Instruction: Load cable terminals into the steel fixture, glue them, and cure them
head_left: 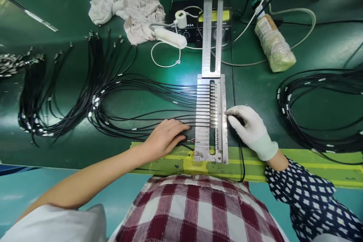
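My bare left hand rests over the black cables, fingers stretched out and thumb apart from the index finger. Its fingertips stop just left of a slotted metal fixture. Several cables lie side by side in the fixture's slots, their stripped ends in a row at its middle. Two loose cable ends lie at its lower left. On the other side, my right hand, in a white glove, has thumb and index finger closed together on the fixture's right edge. A slotted metal plate extends beyond the fixture's far end.
Behind the plate stands a black control box, with a white handheld device before it. A crumpled cloth lies at back left, a plastic-wrapped bottle at back right. Coiled cables lie right. Yellow-green tape lines the table edge.
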`<action>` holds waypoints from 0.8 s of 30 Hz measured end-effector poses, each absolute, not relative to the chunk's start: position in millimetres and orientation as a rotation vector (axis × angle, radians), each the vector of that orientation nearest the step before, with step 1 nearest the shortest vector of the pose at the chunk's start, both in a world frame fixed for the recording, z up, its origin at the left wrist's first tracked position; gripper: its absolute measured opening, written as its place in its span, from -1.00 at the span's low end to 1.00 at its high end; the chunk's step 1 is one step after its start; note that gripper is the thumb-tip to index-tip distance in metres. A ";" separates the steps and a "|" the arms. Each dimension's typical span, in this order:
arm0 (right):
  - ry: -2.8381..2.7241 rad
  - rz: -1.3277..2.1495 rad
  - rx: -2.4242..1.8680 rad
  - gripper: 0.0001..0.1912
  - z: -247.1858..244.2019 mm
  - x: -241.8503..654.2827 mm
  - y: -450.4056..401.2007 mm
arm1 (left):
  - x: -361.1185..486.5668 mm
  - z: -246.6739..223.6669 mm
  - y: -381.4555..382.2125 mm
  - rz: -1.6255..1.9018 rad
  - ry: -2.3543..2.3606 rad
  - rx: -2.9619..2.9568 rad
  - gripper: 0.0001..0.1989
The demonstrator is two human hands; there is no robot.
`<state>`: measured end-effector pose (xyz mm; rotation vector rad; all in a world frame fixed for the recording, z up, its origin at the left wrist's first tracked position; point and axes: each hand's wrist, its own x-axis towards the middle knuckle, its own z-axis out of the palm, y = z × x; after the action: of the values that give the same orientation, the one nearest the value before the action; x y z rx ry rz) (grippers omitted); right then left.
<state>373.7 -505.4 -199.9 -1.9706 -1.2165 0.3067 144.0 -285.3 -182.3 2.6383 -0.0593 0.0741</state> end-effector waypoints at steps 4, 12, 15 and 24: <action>-1.222 0.289 -1.986 -0.88 -201.2 369.6 -508.6 | 129.0 -178.3 -286.1 0.026 0.015 2.611 -0.86; -1.191 0.296 -1.990 -0.87 -197.9 369.5 -504.1 | 138.7 -189.2 -292.5 0.413 -0.052 2.583 -0.75; -1.175 0.297 -1.982 -0.87 -196.5 368.7 -503.4 | 153.2 -193.6 -299.7 0.520 -0.114 2.641 -0.76; -1.163 0.312 -1.974 -0.89 -199.5 370.3 -504.1 | 176.3 -195.7 -313.3 0.525 -0.343 2.792 -0.75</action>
<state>370.3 -504.1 -199.5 -1.9742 -1.1632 0.3116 176.3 -313.3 -195.7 2.7923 -0.3425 0.5254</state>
